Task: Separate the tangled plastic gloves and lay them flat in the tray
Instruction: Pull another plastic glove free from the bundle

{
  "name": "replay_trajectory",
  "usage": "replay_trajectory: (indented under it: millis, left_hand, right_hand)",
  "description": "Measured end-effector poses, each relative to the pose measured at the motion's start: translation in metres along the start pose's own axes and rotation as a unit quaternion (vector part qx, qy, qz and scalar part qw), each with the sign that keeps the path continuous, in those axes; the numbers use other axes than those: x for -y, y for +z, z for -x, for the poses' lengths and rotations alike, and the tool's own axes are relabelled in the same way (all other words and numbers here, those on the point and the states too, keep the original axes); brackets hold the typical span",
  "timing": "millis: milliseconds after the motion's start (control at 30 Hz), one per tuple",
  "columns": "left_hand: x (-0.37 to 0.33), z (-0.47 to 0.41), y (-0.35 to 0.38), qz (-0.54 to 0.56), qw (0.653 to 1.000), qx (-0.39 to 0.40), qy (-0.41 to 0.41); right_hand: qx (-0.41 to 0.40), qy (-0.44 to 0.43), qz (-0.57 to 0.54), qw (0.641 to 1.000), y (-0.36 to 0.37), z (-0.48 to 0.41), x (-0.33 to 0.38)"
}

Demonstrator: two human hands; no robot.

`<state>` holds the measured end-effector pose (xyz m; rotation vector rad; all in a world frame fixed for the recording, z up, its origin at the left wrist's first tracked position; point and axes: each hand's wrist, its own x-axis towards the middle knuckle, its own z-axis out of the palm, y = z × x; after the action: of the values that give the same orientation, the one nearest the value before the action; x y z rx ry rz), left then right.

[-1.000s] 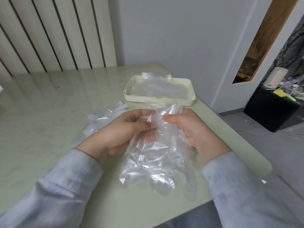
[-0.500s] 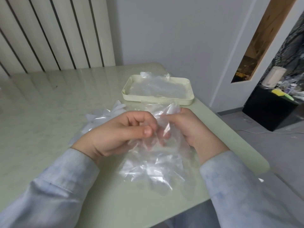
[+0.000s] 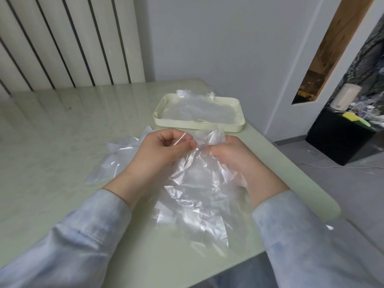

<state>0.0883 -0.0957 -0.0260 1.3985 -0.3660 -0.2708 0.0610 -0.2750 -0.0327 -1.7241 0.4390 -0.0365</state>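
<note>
Left of the tray (image 3: 207, 127) and nearer the person, a waiting heap (image 3: 122, 161) of clear plastic gloves lies crumpled on the table (image 3: 62, 142). It looks untouched, and I cannot tell how many gloves are in it.

Just in front of the tray's near rim, the left hand (image 3: 164, 150) has its thumb and forefinger pressed together on a thin edge of film at the top of the held bundle (image 3: 197, 188). The bundle hangs from both hands in front of the tray and spills down onto the table towards the person. It is creased and layered, and it appears to be more than one glove stuck together, though the film is too clear for me to be sure.

Inside the tray, laid gloves (image 3: 199, 111) already cover its floor fairly flat, with one wrinkled edge poking up over the far rim. That part of the job looks done.

In front of the tray's right half, the right hand (image 3: 230, 156) has its fingers curled round the other side of the bundle's top, clamped on the plastic.

My reading is that the task is partway through. Some gloves are placed and one bundle is being peeled apart. What is left is to finish that split, carry the freed glove to the tray, smooth it down, and then work through the heap.
</note>
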Motion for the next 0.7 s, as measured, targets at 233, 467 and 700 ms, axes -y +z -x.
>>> replay_trajectory:
  millis: [233,467,700]
  left_hand:
    - [-0.004,-0.005,0.004,0.043,0.999,0.014,-0.020]
    - [-0.009,-0.015,0.016,0.023,0.999,0.008,-0.031]
    - [0.005,-0.019,0.013,0.073,0.996,-0.020,-0.041]
  right_hand:
    - [-0.033,0.034,0.014,0.999,0.003,0.005,0.009]
    - [0.019,-0.021,-0.053,0.998,-0.007,0.020,0.014]
    - [0.056,-0.010,-0.066,0.996,0.000,0.013,0.004]
